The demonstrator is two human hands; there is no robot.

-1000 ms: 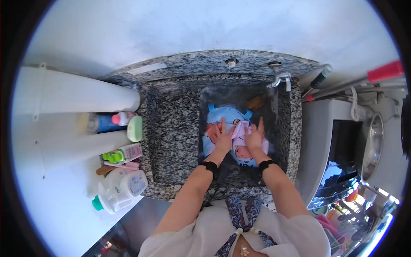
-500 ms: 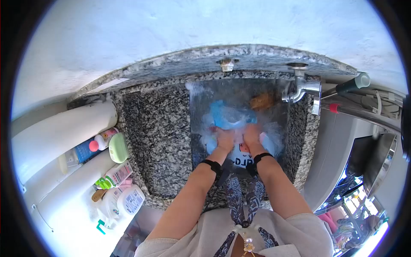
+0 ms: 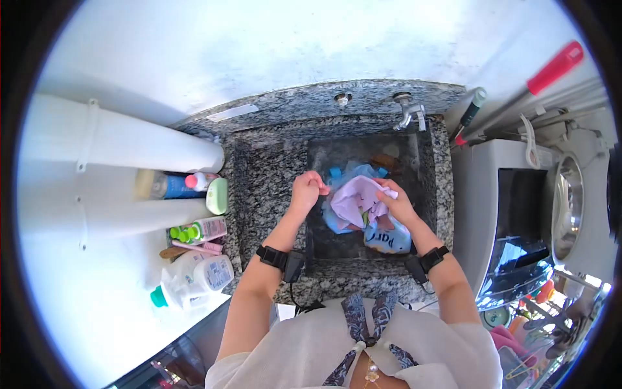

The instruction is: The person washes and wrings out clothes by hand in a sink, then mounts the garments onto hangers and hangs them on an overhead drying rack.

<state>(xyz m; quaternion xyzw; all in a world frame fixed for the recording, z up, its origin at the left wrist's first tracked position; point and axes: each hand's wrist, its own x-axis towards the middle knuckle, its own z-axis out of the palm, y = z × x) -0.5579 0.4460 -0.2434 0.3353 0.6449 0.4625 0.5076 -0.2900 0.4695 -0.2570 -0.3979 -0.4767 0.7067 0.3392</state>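
Observation:
In the granite sink [image 3: 295, 188] lies a wet bundle of cloth. My right hand [image 3: 398, 204] pinches the edge of a lilac cloth garment [image 3: 350, 200] raised at the top of the bundle. Under and behind it is light blue fabric [image 3: 356, 172]. A printed part with dark letters [image 3: 392, 240] hangs below the lilac cloth. My left hand [image 3: 307, 193] is at the left of the bundle with its fingers curled closed; what they hold, if anything, is hidden. Black bands circle both wrists.
Above the sink's back right is a metal tap [image 3: 408, 115]. A brownish lump [image 3: 387, 161] sits in the basin's back corner. Bottles and a green soap box [image 3: 217, 196] line the left. At right stand a white appliance [image 3: 483, 194] and a red-handled pole [image 3: 554, 68].
Both hands have risen from pressing down in the splashing water and moved apart. Lilac cloth now shows in my right hand. The view has shifted, revealing more at the right.

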